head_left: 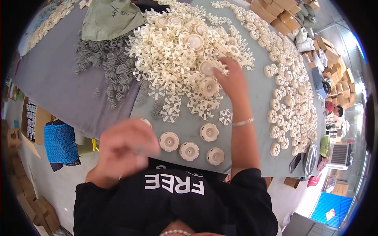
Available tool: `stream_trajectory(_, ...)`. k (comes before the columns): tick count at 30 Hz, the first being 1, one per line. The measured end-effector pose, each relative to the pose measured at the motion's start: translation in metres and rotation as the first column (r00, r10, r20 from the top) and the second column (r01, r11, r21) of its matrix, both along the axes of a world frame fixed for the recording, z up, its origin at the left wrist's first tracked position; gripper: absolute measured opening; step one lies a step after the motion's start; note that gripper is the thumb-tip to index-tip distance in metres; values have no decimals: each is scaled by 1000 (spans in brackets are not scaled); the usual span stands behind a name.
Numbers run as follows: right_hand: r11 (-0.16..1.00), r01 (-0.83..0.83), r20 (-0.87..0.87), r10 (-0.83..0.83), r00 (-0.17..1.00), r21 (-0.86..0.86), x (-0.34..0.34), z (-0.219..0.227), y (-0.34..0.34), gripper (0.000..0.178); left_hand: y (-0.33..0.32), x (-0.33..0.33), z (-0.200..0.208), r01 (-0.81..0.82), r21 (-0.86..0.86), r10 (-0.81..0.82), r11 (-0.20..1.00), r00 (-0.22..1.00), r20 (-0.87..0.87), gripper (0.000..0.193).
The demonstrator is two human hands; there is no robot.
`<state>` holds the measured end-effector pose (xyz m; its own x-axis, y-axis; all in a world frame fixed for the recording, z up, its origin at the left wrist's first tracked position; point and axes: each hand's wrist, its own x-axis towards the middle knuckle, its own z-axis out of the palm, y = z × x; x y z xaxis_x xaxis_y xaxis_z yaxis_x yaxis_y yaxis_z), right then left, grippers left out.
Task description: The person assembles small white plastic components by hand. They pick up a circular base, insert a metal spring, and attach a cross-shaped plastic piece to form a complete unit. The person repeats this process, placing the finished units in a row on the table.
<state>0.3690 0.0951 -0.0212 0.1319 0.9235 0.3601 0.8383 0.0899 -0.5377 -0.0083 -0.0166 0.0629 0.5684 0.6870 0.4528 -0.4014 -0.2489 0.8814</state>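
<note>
My right hand (233,78) reaches over the right side of a heap of cream plastic spoked wheels (165,59). Its thumb and fingers are apart, at the edge of a round cream plastic cap (208,68); I cannot tell if they touch it. Just below lies another round cap (209,86). Near my chest, my left hand (128,146) is raised with curled fingers, smeared by motion; what it holds, if anything, cannot be made out. Between my arms several round cream caps (189,151) lie on the table, and one spoked wheel (225,117) sits by my right forearm.
Grey coil springs (114,67) are heaped left of the wheels, beside a green cloth bag (112,19). Many cream round assemblies (289,100) cover the table's right side. A blue woven-looking bundle (61,143) stands off the left edge, and cardboard boxes (338,78) are stacked beyond the right.
</note>
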Motion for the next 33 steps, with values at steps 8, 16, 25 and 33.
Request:
stream_trajectory(8,986,123,-326,-81,942,109,-7,15,-19,33,-30,57,60,635,11,-448,772,531,719,18)
stream_trajectory(16,966,125,-100,-151,983,-225,85,-20,-110,34,-19,55,52,737,94,-540,670,396,743,14)
stream_trajectory(25,958,211,-10,-217,976,-195,84,-37,51,58,-8,48,37,690,83,-445,719,364,818,15)
stream_trajectory(33,974,-36,-526,-90,846,-225,89,-21,-5,33,39,40,-41,605,8,-427,797,554,715,35)
